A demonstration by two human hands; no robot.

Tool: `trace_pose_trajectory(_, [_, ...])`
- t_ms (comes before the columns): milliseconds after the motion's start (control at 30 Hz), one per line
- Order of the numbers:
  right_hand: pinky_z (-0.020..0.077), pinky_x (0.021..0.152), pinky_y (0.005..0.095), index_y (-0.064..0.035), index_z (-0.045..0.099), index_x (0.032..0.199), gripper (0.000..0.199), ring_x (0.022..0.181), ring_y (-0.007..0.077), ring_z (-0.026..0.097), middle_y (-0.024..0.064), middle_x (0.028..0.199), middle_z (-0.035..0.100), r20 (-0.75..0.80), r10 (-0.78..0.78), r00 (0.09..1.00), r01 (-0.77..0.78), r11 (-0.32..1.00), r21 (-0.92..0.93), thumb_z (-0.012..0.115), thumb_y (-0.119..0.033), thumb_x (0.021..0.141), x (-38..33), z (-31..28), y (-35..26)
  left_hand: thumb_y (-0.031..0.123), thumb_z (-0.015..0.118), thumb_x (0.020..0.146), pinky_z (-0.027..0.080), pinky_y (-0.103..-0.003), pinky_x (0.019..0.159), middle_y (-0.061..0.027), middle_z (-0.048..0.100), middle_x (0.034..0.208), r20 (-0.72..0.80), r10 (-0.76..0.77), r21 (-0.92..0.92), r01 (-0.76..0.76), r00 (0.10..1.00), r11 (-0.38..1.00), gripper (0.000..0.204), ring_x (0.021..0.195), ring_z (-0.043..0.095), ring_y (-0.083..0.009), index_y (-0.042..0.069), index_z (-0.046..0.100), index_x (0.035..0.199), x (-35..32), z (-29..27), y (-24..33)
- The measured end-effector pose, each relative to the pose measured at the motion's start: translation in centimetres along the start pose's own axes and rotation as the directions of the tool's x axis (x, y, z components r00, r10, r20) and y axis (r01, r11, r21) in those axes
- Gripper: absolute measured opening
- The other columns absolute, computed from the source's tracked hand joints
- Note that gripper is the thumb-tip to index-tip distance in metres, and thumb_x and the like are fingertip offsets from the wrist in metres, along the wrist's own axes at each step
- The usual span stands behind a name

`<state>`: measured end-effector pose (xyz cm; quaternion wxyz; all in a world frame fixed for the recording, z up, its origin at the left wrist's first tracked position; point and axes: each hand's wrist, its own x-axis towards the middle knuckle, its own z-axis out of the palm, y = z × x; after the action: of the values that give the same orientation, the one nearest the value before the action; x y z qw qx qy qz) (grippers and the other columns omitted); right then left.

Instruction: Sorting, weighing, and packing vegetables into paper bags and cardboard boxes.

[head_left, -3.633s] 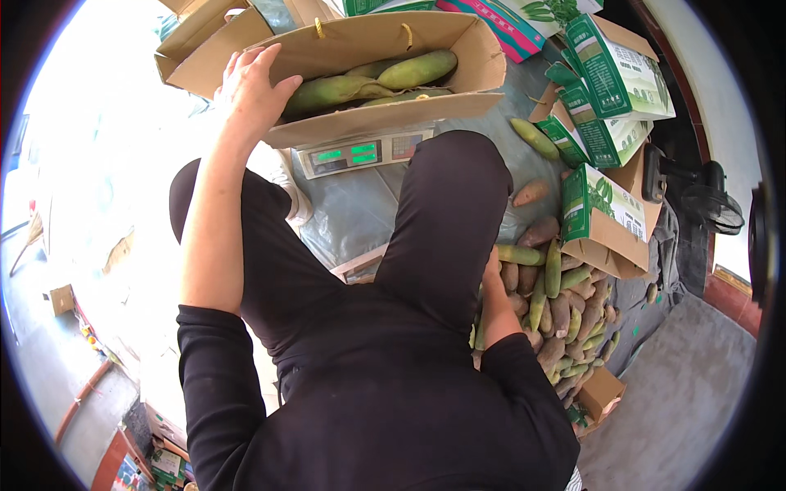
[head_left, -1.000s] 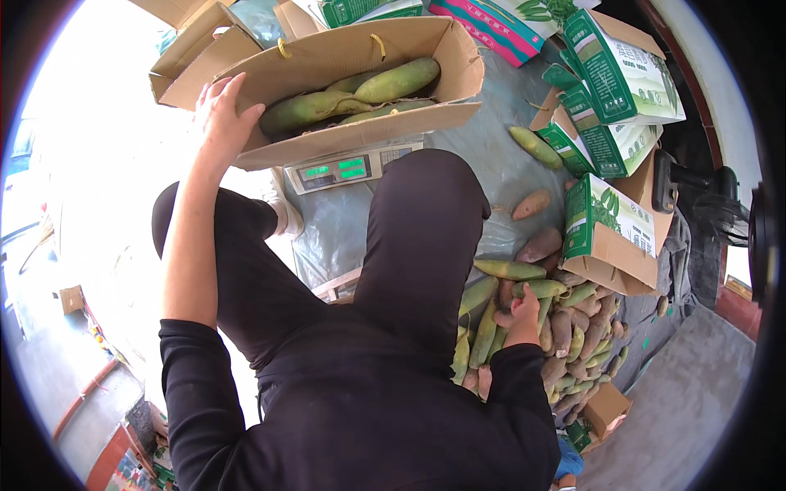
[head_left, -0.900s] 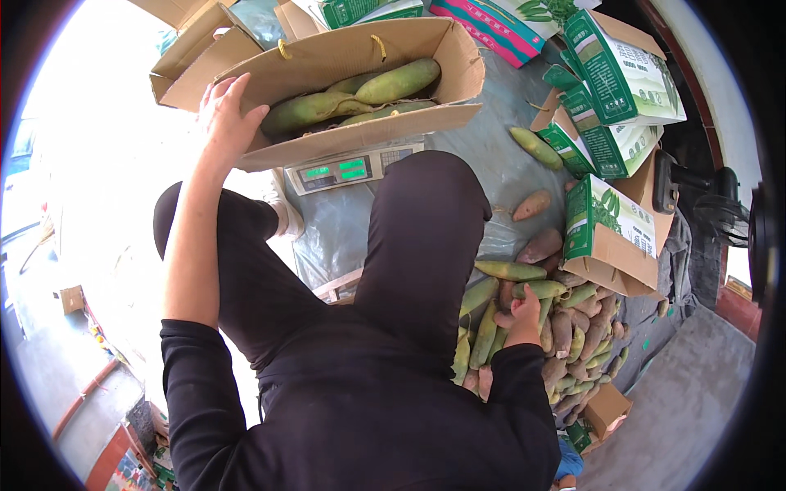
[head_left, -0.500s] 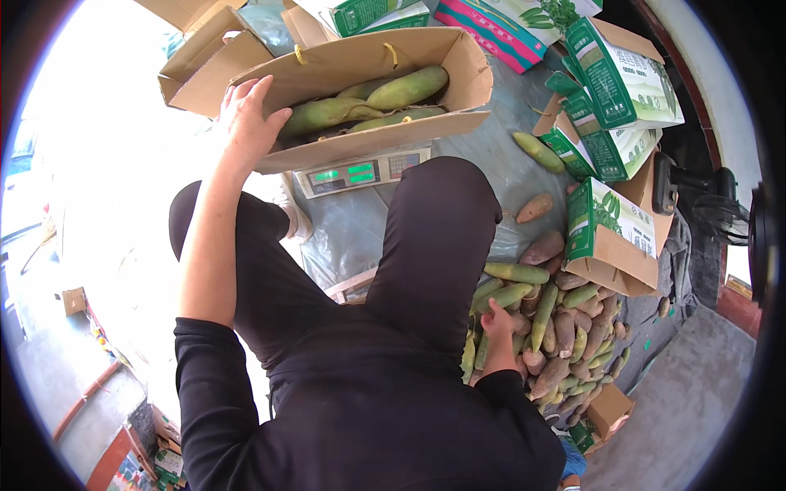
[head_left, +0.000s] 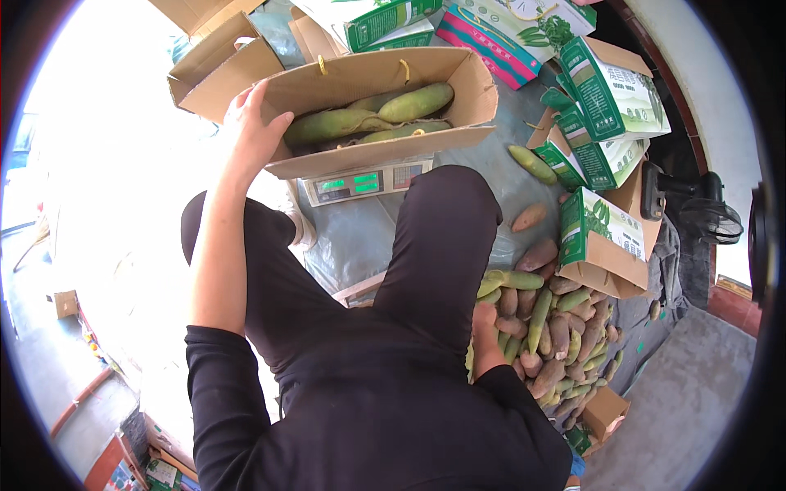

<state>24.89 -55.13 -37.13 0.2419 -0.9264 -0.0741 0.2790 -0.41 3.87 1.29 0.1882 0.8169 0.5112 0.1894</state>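
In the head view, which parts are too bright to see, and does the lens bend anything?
Head view: the floor left of the left hand is washed out white; the cardboard box and scale stay clear; box edges curve near the rim, and the corners are black.

Open brown carton [head_left: 385,106] sits on a scale, green-lit screen [head_left: 354,183] just below its front edge. Green-and-white printed boxes [head_left: 610,98] stacked at right (one [head_left: 604,245] lower, by the pile). Plain brown cartons [head_left: 221,57] top left.
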Motion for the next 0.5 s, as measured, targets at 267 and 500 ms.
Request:
trace_pose_trajectory(267, [0.0428,0.048,0.0261,-0.0042,0.060,0.078,0.020,0.056,0.0109,0.055,0.0005,0.062,0.058,0.149,-0.289,0.946,0.244,0.934,0.262,0.060,-0.023,0.083,5.7,-10.7,-33.0,0.031,0.067,0.077,0.042,-0.037,0.094,-0.0248,0.046,0.127,0.109,-0.357,-0.192,0.372,0.928,0.908,0.077,0.115,0.049,-0.0318,-0.004,0.030,0.135,-1.2,-2.4,-6.2])
trace_pose_trajectory(500, [0.0453,0.055,0.0294,-0.0023,0.062,0.089,0.050,0.070,0.0154,0.060,0.0054,0.082,0.063,0.214,-0.463,0.860,0.446,0.886,0.126,0.058,-0.052,0.081,3.0,-14.1,-55.9,0.034,0.069,0.075,0.049,-0.037,0.076,-0.0228,0.063,0.100,0.254,-0.301,-0.118,0.339,0.919,0.933,0.053,0.086,0.063,-0.0261,-0.008,0.059,0.106,0.6,-3.5,-6.4])
